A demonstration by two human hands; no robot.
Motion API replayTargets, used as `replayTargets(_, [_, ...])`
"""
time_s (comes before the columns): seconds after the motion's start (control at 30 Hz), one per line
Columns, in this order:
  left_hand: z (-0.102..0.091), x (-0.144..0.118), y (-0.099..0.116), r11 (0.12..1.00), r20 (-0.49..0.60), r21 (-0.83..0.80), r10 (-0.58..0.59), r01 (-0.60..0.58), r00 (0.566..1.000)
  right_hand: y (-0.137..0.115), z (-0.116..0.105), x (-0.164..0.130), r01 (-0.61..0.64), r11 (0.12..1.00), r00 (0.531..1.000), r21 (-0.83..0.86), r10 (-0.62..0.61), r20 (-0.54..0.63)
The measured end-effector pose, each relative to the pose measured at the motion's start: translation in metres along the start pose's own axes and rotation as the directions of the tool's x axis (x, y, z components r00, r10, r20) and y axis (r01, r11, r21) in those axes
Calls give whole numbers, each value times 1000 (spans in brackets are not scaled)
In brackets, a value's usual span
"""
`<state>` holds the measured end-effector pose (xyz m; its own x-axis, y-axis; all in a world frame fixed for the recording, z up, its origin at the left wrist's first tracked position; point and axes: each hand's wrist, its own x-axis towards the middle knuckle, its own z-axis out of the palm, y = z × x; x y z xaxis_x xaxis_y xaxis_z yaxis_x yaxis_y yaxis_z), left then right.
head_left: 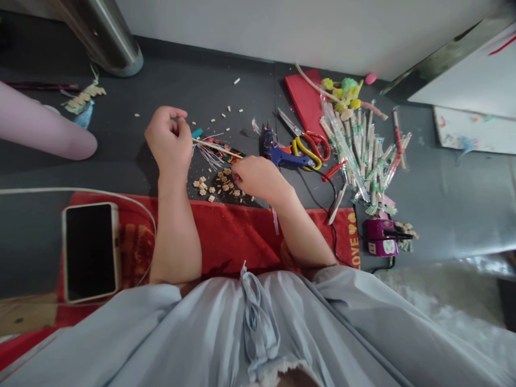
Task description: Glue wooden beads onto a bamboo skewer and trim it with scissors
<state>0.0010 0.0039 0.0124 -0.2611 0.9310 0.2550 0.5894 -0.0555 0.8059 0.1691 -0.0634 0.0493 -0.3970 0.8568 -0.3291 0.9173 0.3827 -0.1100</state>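
Wood, thin and pale: a slender stick [215, 146] is pinched at its near end by the closed fingers of the left hand [169, 141], and is laid nearly level above the dark grey floor [121, 156], its far end pointed towards the right hand [258, 177]; a fringe of fine pale strands [207, 156] is hung beneath it; the stick is judged light, stiff and easily snapped, best taken near an end between thumb and forefinger, with little pressure.

Right hand: curled, knuckles up, fingertips lowered onto a scatter of small tan wooden chips [220, 185] on the floor; whether a chip is actually gripped cannot be told, the fingertips being hidden; the chips are judged very light and apt to scatter, to be picked singly by their edges.

Adjacent items: blue glue gun [282, 156], lain just right of the right hand; scissors [308, 145] with red and yellow handles, touching it; a heap of wrapped sticks [365, 156] further right; red card [302, 99] behind; small purple device [381, 236] with black cable; red cloth [226, 231] under both forearms; phone [89, 250], screen dark, at the cloth's left end; white cable [72, 191] looped above it; a pink sleeve [40, 126] of another person entered from the left.
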Motion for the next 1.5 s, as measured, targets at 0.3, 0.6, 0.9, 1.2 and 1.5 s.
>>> replayTargets(0.3, [2,1,-5,1000,-10,-8,14,-14,1000,0,1,1,2,1000,1000,8,-2,-9])
replayTargets(0.6, [3,0,-7,999,-14,-33,16,-17,1000,20,-4,-2,43,978,988,205,-10,-156])
replayTargets(0.9, [1,0,-4,999,45,4,-43,43,998,31,-6,-2,70,940,968,333,16,-249])
replayTargets(1.2, [3,2,-5,996,59,-64,-58,61,997,32,-6,-1,124,899,954,421,8,-300])
replayTargets(1.5, [-8,-11,11,840,668,-391,-22,376,744,28,4,4,288,672,880,682,96,-466])
